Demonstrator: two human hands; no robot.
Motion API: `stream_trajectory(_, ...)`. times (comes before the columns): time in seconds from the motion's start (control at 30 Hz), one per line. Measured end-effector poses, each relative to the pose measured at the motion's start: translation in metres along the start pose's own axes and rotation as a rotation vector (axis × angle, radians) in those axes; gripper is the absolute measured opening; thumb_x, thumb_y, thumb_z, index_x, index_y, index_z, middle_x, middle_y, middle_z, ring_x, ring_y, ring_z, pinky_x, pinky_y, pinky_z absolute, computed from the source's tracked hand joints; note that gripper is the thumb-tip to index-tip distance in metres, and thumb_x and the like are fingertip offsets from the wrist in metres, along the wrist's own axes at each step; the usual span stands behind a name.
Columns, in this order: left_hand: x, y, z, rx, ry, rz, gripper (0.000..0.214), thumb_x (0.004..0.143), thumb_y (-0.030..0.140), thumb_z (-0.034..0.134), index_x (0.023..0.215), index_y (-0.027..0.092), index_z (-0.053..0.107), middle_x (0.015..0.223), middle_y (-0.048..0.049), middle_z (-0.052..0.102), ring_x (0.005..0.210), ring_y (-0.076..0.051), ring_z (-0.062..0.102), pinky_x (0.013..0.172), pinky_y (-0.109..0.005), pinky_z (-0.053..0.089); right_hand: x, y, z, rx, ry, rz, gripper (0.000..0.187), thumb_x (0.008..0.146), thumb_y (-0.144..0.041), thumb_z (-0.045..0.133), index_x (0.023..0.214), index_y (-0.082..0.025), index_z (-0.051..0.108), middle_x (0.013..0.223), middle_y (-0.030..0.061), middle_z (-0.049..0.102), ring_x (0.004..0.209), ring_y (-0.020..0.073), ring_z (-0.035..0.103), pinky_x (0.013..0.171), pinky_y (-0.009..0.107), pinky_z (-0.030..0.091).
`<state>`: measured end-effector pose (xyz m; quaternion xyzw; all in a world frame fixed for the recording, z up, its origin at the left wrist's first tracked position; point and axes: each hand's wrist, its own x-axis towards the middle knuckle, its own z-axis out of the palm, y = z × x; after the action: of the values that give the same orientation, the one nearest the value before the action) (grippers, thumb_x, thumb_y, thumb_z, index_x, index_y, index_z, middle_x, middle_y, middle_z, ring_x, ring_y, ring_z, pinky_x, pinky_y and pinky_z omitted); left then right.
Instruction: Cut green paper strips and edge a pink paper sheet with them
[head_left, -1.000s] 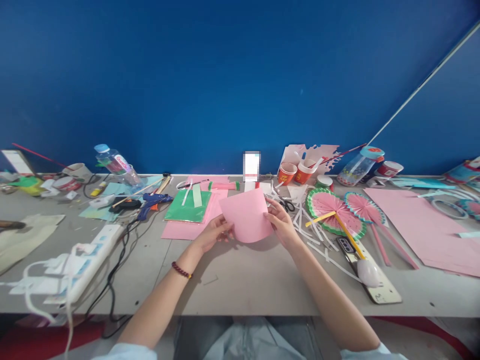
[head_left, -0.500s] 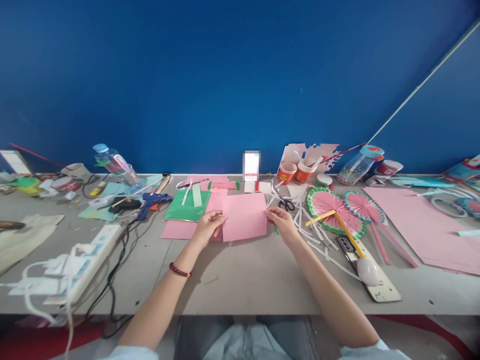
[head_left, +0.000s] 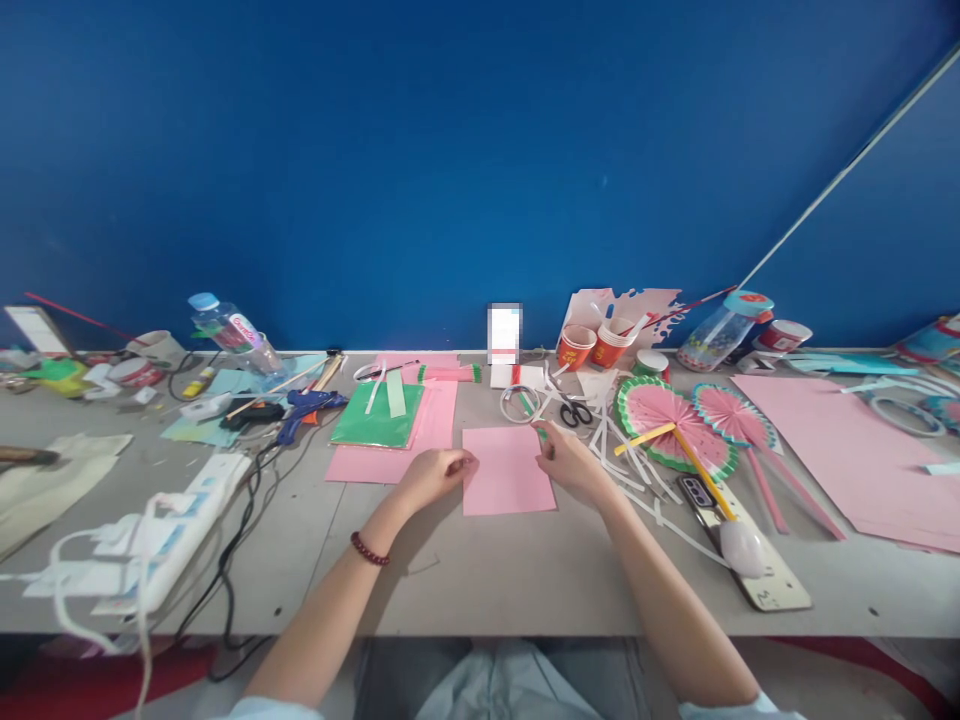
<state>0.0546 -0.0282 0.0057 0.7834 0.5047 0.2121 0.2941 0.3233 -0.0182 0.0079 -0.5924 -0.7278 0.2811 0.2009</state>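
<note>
A sheet of pink paper (head_left: 510, 475) lies on the table in front of me, nearly flat. My left hand (head_left: 442, 470) is closed, with thumb and fingers pinching the sheet's left edge. At the upper right edge, my right hand (head_left: 566, 460) has its fingers bent together on the paper. Behind the left hand is a green paper pack (head_left: 375, 420) on larger pink sheets (head_left: 439, 415). A roll of white tape (head_left: 519, 403) and black scissors (head_left: 576, 413) rest just beyond the sheet.
Pink and green paper fans (head_left: 664, 420) and a phone (head_left: 776, 585) lie to the right, near white paper strips (head_left: 637, 470). Red paper cups (head_left: 576, 347) stand at the back. On the left are a blue glue gun (head_left: 307, 405), a power strip (head_left: 199, 530) and black cables (head_left: 240, 520).
Both hands have brought the pink sheet down and toward me, from raised above the other papers to lying on the table. The tape roll now shows behind it.
</note>
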Motion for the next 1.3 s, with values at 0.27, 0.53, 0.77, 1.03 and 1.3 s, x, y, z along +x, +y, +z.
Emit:
stream_trajectory(0.27,0.001,-0.018,-0.016,0.294,0.527,0.025,0.022,0.087,0.024,0.045,0.095,0.021,0.066,0.087,-0.0034,0.068,0.069,-0.013,0.059,0.066,-0.022,0.044,-0.007,0.001,-0.013,-0.136,-0.141,0.023,0.054,0.069,-0.012,0.050,0.122,-0.020,0.051,0.076,-0.0010,0.063,0.070,0.0144,0.054,0.060,0.023,0.029)
stream_trajectory(0.53,0.004,-0.040,-0.030,0.430,0.623,-0.023,0.019,0.082,0.019,0.049,0.094,0.019,0.064,0.092,-0.0069,0.064,0.088,-0.022,0.058,0.077,-0.031,0.046,-0.003,0.002,-0.007,0.017,-0.151,-0.040,0.043,0.074,-0.014,0.050,0.117,-0.017,0.053,0.070,-0.0025,0.058,0.067,0.0138,0.053,0.062,0.022,0.035)
stream_trajectory(0.77,0.006,-0.026,-0.018,0.294,0.458,0.180,0.021,0.087,0.024,0.046,0.098,0.021,0.063,0.099,-0.0058,0.063,0.097,-0.020,0.058,0.088,-0.033,0.046,-0.002,-0.003,-0.008,0.062,-0.190,-0.022,0.034,0.073,-0.014,0.050,0.105,-0.019,0.059,0.068,-0.0031,0.062,0.062,0.0125,0.055,0.059,0.022,0.036)
stream_trajectory(1.03,0.003,-0.006,-0.004,0.294,0.069,0.328,0.031,0.082,0.027,0.057,0.113,0.023,0.060,0.117,-0.0078,0.060,0.108,-0.023,0.055,0.095,-0.039,0.044,0.000,0.000,-0.017,-0.207,0.106,0.187,0.016,0.078,-0.020,0.058,0.094,-0.020,0.061,0.081,0.0014,0.064,0.077,0.0150,0.056,0.059,0.022,0.030)
stream_trajectory(1.3,0.005,-0.006,0.006,0.320,0.036,0.377,0.033,0.086,0.019,0.049,0.119,0.025,0.056,0.123,-0.0085,0.055,0.113,-0.023,0.051,0.095,-0.042,0.045,0.002,0.004,-0.011,-0.259,0.104,0.169,0.016,0.078,-0.015,0.058,0.093,-0.020,0.062,0.090,0.0026,0.063,0.081,0.0139,0.056,0.060,0.021,0.030)
